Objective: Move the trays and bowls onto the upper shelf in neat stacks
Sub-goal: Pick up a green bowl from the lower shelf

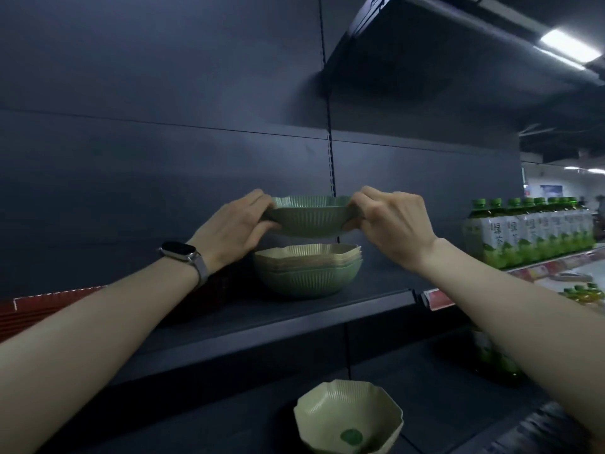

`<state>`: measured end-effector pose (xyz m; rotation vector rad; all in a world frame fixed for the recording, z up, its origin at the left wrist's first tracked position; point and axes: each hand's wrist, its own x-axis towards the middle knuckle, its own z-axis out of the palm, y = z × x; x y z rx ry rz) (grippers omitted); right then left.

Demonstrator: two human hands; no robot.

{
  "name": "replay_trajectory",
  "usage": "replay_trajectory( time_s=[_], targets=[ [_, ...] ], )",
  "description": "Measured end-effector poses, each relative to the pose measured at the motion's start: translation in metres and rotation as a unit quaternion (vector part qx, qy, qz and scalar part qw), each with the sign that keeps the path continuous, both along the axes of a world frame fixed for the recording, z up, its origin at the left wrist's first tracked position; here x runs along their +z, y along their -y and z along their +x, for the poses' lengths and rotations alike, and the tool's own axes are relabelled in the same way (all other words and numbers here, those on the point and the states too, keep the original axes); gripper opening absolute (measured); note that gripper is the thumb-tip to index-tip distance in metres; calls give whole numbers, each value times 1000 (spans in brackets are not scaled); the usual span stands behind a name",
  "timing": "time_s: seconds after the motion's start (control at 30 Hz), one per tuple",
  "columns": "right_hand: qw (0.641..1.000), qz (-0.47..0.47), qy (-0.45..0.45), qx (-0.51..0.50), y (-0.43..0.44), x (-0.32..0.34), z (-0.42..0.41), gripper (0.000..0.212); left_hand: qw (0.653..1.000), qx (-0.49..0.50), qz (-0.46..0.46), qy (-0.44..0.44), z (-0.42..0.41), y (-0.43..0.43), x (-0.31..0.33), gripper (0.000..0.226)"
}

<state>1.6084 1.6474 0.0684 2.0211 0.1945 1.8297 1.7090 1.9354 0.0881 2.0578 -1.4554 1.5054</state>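
A stack of bowls (307, 270), nested one in another, stands on the upper shelf (294, 317). A lone pale bowl (348, 416) on the shelf below has a dark green patch inside; what it is cannot be told. Red trays (49, 306) at the left are largely hidden by the forearm. A green bowl (309, 217) hangs just above the stack, apart from it. The left hand (234, 229) and right hand (393, 221) grip its opposite rims, fingers curled over the edge.
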Motion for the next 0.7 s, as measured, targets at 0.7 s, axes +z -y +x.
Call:
replay_trajectory(
  time_s=[0.7],
  targets=[
    [963, 168, -204, 48, -8, 5, 21, 35, 989, 35, -8, -141, 34, 8, 3, 37]
  ],
)
